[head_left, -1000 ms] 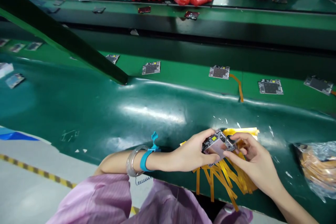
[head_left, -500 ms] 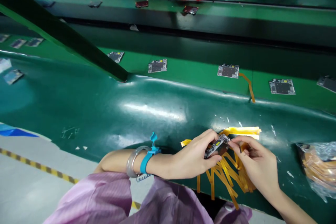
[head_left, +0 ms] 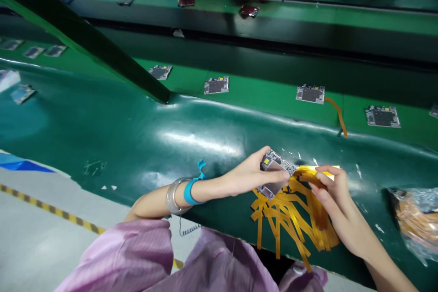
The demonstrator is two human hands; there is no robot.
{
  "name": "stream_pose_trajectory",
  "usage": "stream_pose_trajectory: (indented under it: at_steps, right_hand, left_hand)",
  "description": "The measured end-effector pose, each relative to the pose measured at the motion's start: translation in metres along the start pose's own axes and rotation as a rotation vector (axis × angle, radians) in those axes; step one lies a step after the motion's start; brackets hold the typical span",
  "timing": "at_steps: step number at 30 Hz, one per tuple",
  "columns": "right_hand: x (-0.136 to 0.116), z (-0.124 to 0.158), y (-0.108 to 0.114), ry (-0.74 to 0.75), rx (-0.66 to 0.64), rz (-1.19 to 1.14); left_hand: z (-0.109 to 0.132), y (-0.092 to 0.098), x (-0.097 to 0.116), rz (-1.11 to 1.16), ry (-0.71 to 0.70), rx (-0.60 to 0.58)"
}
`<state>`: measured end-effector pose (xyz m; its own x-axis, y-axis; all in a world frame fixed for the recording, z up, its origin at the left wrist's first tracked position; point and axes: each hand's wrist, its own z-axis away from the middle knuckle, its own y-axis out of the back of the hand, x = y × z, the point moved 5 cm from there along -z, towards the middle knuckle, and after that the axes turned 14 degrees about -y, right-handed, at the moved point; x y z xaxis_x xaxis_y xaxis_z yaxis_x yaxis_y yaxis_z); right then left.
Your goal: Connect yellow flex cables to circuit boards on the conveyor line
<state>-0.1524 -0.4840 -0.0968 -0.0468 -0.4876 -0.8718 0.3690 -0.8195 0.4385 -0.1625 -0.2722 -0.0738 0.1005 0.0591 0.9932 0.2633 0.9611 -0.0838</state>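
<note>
Right hand (head_left: 338, 203) shifted to ribbons (head_left: 320, 221), grip unclear; left hand (head_left: 242, 178) grasps circuit board (head_left: 274, 164), markings unreadable.

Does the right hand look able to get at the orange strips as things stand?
Probably yes: the right hand is right beside the orange strips, and the circuit board in the left hand covers only part of them.

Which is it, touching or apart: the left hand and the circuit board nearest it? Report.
Touching. The head view shows it: the left hand grips the circuit board, its thumb lying across the board's face.
</note>
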Motion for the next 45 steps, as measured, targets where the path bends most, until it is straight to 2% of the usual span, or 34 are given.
stream_pose_trajectory:
  at_steps: [3, 6, 10, 12, 13, 16, 18, 20, 29, 36, 45]
  right_hand:
    - [0.004, -0.008, -0.004, -0.033, -0.009, 0.050]
    - [0.008, -0.018, -0.008, -0.034, -0.026, 0.023]
    - [0.001, -0.017, -0.001, 0.124, 0.183, 0.065]
    - [-0.005, -0.010, 0.006, 0.146, 0.281, -0.049]
    - [-0.007, -0.006, 0.008, 0.122, 0.285, -0.126]
    - [-0.015, 0.005, 0.001, 0.051, 0.131, -0.276]
    - [-0.021, 0.010, -0.006, 0.041, 0.018, -0.285]
    - [-0.022, 0.012, -0.010, 0.015, -0.028, -0.281]
    - [-0.011, 0.013, -0.011, -0.129, -0.049, -0.325]
    - [-0.011, 0.011, -0.011, -0.102, -0.075, -0.318]
    - [-0.015, 0.016, -0.012, -0.053, -0.077, -0.177]
  left_hand:
    - [-0.007, 0.011, 0.002, -0.005, -0.004, 0.072]
    - [-0.009, 0.013, -0.001, -0.008, 0.005, 0.067]
    - [-0.008, 0.011, -0.003, -0.079, -0.009, 0.009]
    - [-0.006, 0.008, -0.003, -0.117, -0.004, -0.042]
    - [-0.005, 0.005, -0.004, -0.132, -0.006, -0.073]
    - [-0.001, -0.002, -0.005, -0.163, -0.024, -0.160]
    - [0.003, -0.006, -0.007, -0.172, -0.018, -0.194]
    - [0.007, -0.009, -0.009, -0.160, 0.013, -0.220]
    - [0.016, -0.016, -0.011, -0.091, 0.096, -0.258]
    - [0.016, -0.016, -0.009, -0.121, 0.083, -0.262]
    - [0.018, -0.017, -0.009, -0.132, 0.107, -0.275]
